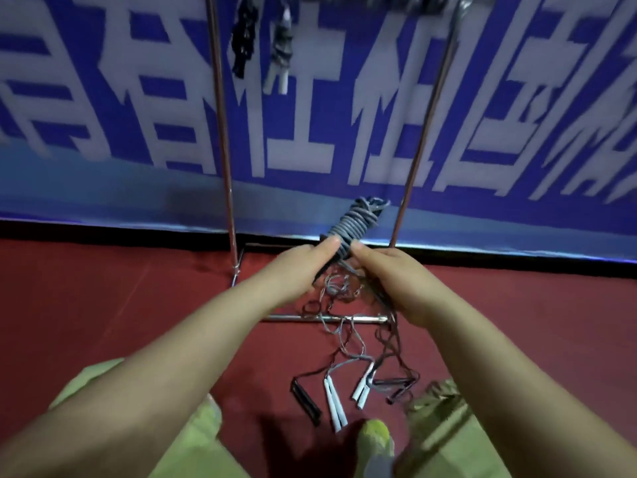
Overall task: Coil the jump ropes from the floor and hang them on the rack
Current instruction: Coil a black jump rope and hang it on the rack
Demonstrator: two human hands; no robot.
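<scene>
Head view only: looks forward-down, close over forearms, toward floor (pixel 103 322) and banner wall (pixel 344 98).

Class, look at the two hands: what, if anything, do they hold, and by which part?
Both the left hand and right hand grip the coiled grey jump rope at its lower end.

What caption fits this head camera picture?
Both hands grip a coiled grey jump rope before a metal rack.

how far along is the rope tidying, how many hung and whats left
Done: two coiled ropes hang from the rack. In hand: the left hand and right hand grip a grey coiled bundle. Left: loose ropes with white and black handles lie on the floor, uncoiled.
</scene>
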